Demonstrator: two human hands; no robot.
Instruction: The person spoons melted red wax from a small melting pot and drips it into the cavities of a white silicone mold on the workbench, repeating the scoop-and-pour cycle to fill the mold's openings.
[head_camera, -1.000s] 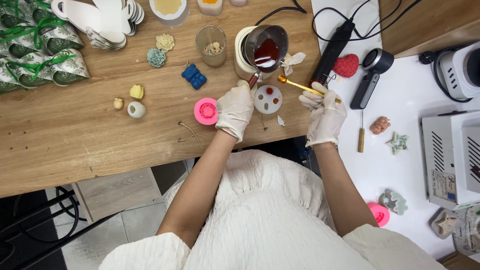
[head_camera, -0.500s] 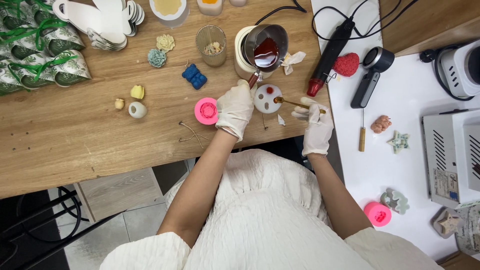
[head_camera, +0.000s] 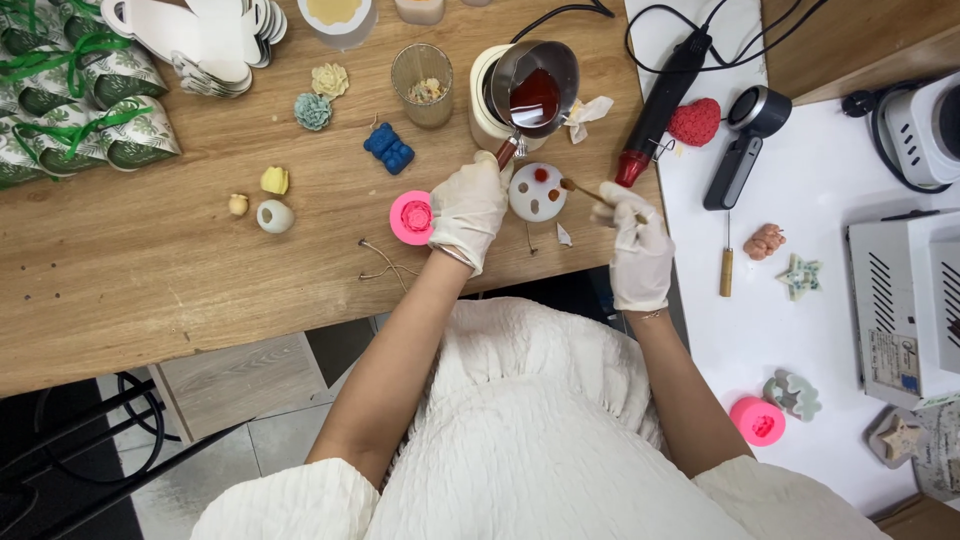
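Note:
My left hand (head_camera: 468, 205), in a white glove, is closed round the wooden handle of a metal pouring pot (head_camera: 535, 90) that holds red liquid wax and sits on a cream cylinder. My gloved right hand (head_camera: 635, 245) pinches a thin wooden stick (head_camera: 585, 190). The stick's tip reaches the edge of a small round white mould (head_camera: 537, 192) with red and orange spots, which lies between my hands. A pink round mould (head_camera: 410, 217) with a rose shape lies just left of my left hand.
On the wooden table (head_camera: 150, 270) are a blue bear figure (head_camera: 388, 148), a glass of wick bits (head_camera: 421, 85), wax flowers (head_camera: 313, 110), an egg-shaped piece (head_camera: 274, 216) and leaf-print bags (head_camera: 90, 90). A heat gun (head_camera: 660, 95), red heart (head_camera: 693, 122), awl (head_camera: 727, 265) and machines (head_camera: 905, 300) lie right.
My right hand has drawn slightly back and left, bringing the stick's tip down from near the pot to the white mould. My left hand has stayed on the pot handle.

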